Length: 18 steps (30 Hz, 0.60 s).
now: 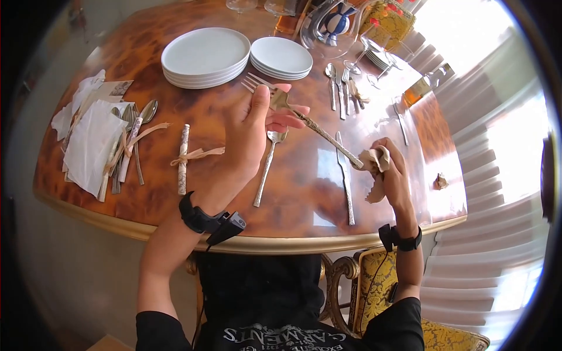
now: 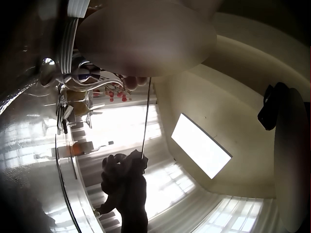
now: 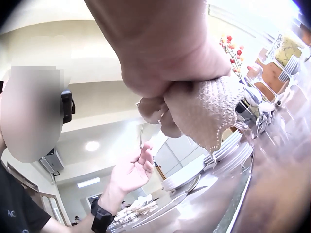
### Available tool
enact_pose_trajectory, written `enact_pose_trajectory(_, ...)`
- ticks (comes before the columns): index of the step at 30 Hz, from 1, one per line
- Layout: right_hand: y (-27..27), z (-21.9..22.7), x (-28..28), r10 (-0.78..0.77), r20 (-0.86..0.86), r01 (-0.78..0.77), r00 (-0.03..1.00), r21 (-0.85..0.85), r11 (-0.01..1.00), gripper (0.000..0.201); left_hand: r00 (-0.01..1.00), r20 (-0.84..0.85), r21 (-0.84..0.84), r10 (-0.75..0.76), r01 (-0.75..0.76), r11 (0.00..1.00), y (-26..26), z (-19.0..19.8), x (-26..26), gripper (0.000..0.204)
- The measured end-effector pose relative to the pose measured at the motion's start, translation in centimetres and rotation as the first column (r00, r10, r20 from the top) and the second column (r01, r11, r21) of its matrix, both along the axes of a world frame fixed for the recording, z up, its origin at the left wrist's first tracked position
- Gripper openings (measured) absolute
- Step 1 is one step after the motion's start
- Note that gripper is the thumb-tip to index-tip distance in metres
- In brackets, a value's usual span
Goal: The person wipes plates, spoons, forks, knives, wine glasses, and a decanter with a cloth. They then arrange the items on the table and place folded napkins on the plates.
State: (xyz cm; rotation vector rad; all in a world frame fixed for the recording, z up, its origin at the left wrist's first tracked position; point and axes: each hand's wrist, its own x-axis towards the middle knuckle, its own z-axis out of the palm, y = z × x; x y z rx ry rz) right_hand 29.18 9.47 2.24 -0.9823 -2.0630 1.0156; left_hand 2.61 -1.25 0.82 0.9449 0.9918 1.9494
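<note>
A silver fork [image 1: 325, 136] with a textured handle is held up over the table, tines toward the far left. My left hand [image 1: 244, 134] pinches it near the head, thumb over the base of the tines and other fingers spread out. At the handle's end my right hand [image 1: 396, 175] grips a crumpled beige napkin [image 1: 376, 159] against the fork. The right wrist view shows the napkin's [image 3: 204, 114] dotted, embossed surface bunched under the fingers. Below the fork, a spoon [image 1: 269, 167] and a knife [image 1: 345, 187] lie on the glossy table [image 1: 293, 213].
Large plates [image 1: 205, 52] and smaller plates [image 1: 281, 55] are stacked at the back. Left are a patterned roll [image 1: 183, 158] tied with ribbon, tied cutlery [image 1: 127, 149] and white napkins [image 1: 91, 152]. Far right stand glassware and more cutlery [image 1: 342, 88]; a crumpled scrap [image 1: 440, 181] lies near the right edge.
</note>
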Motion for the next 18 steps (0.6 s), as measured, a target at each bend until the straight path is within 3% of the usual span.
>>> enact_pose_trajectory(2,-0.4,0.7,-0.6,0.016,0.023,-0.014,1.0,-0.086,0.996,0.022,0.998,0.038,0.012,-0.042,0.041,0.999,0.0,-0.1,-0.1,0.044)
enact_pose_trajectory(4,0.4,0.3,-0.4,0.054,0.035,-0.055,0.998,0.034,0.998,0.023,0.998,0.042,0.015,-0.04,0.039,0.999,0.1,-0.3,-0.3,0.045)
enact_pose_trajectory(6,-0.1,0.8,0.8,0.021,0.063,-0.008,0.998,-0.208,0.978,0.025,0.999,0.036,-0.036,-0.032,0.033,0.999,0.0,-0.2,-0.5,0.044)
enact_pose_trajectory(7,0.3,0.7,1.4,0.02,0.069,-0.006,0.997,-0.203,0.979,0.025,0.999,0.045,-0.052,-0.013,0.015,0.999,-0.1,0.0,-0.3,0.043)
enact_pose_trajectory(9,1.4,0.3,3.2,-0.089,0.3,0.049,0.95,0.139,0.989,0.028,0.999,0.049,-0.056,-0.005,0.008,0.998,0.0,-0.2,-0.3,0.043)
enact_pose_trajectory(12,2.0,0.5,4.9,-0.256,0.205,0.238,0.945,0.11,0.965,0.029,0.999,0.049,-0.066,-0.008,0.011,0.998,-0.1,-0.4,-0.5,0.044)
enact_pose_trajectory(14,3.6,0.3,7.2,-0.345,0.405,0.254,0.847,0.261,0.931,0.03,0.999,0.04,-0.061,-0.023,0.026,0.998,-0.2,-0.6,-0.4,0.046)
enact_pose_trajectory(16,4.0,0.2,8.5,-0.444,0.701,0.111,0.558,0.467,0.877,0.027,1.0,-0.012,-0.089,-0.011,0.01,0.996,-0.2,-0.5,-0.1,0.046)
enact_pose_trajectory(18,4.0,-1.6,10.2,-0.418,0.631,-0.113,0.654,0.628,0.77,0.025,0.998,-0.052,-0.104,-0.027,0.022,0.994,-0.1,-0.7,0.1,0.046)
